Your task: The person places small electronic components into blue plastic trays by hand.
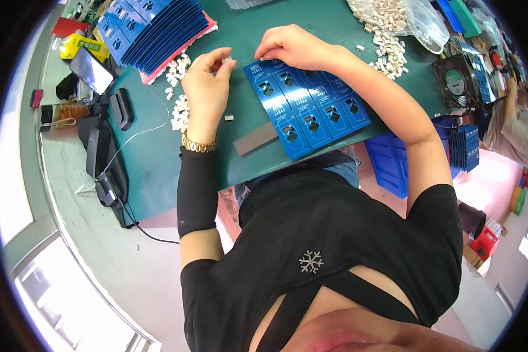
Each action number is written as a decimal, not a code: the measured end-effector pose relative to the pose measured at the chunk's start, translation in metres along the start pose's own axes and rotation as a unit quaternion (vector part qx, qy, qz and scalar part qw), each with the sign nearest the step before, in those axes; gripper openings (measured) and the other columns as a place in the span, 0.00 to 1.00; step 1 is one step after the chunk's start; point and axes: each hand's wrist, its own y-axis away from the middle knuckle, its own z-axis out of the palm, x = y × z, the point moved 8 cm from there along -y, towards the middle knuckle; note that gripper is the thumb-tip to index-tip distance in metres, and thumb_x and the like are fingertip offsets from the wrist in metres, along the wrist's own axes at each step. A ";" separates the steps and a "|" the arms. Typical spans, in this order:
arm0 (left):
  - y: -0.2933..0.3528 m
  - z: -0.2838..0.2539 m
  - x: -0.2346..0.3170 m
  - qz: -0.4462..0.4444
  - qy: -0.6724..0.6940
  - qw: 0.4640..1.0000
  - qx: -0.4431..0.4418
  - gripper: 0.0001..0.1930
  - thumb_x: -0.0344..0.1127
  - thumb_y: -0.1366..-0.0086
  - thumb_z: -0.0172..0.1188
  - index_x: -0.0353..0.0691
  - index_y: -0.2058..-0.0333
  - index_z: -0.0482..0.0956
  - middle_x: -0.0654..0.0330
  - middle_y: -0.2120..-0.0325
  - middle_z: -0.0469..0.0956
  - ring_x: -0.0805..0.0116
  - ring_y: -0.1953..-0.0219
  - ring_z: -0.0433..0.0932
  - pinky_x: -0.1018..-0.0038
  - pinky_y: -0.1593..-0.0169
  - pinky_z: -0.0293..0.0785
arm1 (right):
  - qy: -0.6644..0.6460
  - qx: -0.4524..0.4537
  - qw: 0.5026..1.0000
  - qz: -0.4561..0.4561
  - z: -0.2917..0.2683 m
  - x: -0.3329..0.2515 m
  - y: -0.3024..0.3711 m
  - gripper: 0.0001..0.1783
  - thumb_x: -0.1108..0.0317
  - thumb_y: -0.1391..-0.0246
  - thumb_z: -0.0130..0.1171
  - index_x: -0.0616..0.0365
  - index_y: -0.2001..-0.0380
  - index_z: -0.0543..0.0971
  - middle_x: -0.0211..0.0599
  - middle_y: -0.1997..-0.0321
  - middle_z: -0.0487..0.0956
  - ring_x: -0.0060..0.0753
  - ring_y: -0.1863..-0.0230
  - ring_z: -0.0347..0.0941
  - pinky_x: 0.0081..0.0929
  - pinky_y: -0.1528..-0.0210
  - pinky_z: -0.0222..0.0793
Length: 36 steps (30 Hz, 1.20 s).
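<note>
My left hand [206, 85], with a gold watch [198, 144] at its wrist, is raised just left of the circuit board, closed in a pinch on a small white connector [226, 60]. A blue circuit board panel [311, 108] with repeated black-marked sections lies at a slant on the table in front of me. My right hand [290, 47] is at its far left corner, fingers pressed together at the board's edge. Whatever those fingertips grip is too small to make out. One loose white connector [229, 118] lies between my left wrist and the board.
Piles of white connectors lie at left [180, 111] and far right [390, 56]. Stacked blue boards [152, 35] stand at the far left. A phone [92, 70], a thin cable and a black case [102, 152] line the left edge. A brown strip [255, 139] touches the board; a fan [453, 80] stands right.
</note>
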 end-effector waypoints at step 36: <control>-0.013 0.008 -0.016 0.098 -0.274 0.955 -0.060 0.09 0.35 0.43 0.66 0.41 0.64 0.82 0.56 0.72 0.79 0.60 0.69 0.79 0.69 0.63 0.75 | 0.039 0.018 0.997 -0.064 0.022 -0.009 -0.009 0.06 0.73 0.47 0.60 0.59 0.65 0.82 0.40 0.66 0.80 0.43 0.62 0.78 0.32 0.58 0.75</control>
